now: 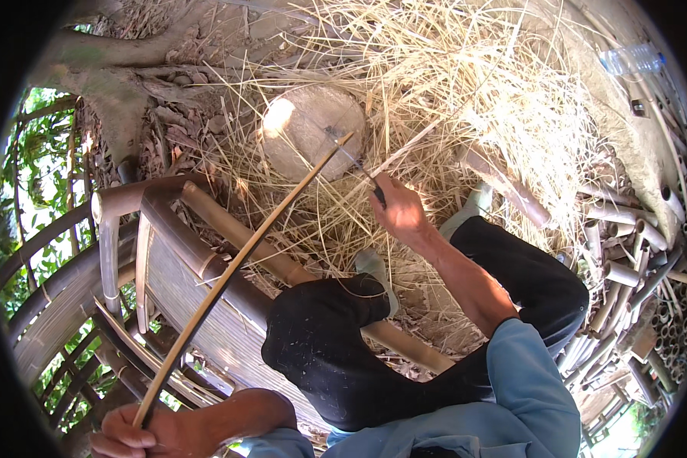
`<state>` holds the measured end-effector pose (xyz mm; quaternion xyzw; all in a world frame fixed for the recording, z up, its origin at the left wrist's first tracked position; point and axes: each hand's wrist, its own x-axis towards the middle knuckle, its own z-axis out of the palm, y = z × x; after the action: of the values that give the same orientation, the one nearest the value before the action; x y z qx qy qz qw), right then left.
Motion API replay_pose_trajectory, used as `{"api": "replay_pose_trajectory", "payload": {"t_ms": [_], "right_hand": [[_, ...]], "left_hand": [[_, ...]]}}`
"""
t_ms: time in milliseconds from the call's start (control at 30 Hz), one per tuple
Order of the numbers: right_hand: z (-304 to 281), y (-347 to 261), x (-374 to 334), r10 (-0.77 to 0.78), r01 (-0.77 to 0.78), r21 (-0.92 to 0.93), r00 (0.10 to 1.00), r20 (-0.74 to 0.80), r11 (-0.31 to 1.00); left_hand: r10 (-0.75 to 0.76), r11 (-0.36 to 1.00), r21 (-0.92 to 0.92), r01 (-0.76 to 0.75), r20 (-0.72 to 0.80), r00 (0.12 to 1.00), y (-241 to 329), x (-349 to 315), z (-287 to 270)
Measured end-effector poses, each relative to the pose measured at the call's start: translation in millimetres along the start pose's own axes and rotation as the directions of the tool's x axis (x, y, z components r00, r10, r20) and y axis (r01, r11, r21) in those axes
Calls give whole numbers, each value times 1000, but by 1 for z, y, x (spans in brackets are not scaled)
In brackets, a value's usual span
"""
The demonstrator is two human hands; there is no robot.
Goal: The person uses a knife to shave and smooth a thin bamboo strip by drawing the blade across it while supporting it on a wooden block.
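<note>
My left hand (160, 435), low at the left, is closed round the near end of a long split bamboo strip (240, 256). The strip slants up and away to the right, pale on one face and dark along its edge. My right hand (402, 208) grips the dark handle of a knife (379, 195). Its thin blade points up and left, meeting or crossing the strip close to the far tip; whether it cuts in cannot be made out. Below that tip lies a round, flat-topped block (301, 126), like a stump.
Pale bamboo shavings (466, 69) heap on the ground at the far side and right. A bamboo bench (206, 313) with railings stands at my left. Cut bamboo tubes (626, 229) are piled at the right, below a clear plastic bottle (632, 59). Tree roots (114, 76) spread at far left.
</note>
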<state>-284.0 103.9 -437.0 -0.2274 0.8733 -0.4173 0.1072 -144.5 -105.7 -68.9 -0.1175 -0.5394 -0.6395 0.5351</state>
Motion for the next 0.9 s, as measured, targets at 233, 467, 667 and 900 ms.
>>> {"api": "replay_pose_trajectory", "payload": {"t_ms": [233, 467, 667, 900], "right_hand": [[-1, -52, 0, -323, 311, 131, 943, 78, 941], [24, 65, 40, 234, -226, -62, 950, 208, 972], [-3, 16, 33, 248, -291, 55, 889, 384, 955], [-44, -82, -1, -80, 71, 46, 960, 268, 996]], "left_hand": [[303, 940, 166, -299, 1, 953, -26, -7, 22], [404, 900, 281, -333, -248, 881, -33, 4, 35], [258, 952, 152, -267, 79, 963, -19, 0, 30], [254, 941, 187, -281, 157, 954, -13, -9, 40]]}}
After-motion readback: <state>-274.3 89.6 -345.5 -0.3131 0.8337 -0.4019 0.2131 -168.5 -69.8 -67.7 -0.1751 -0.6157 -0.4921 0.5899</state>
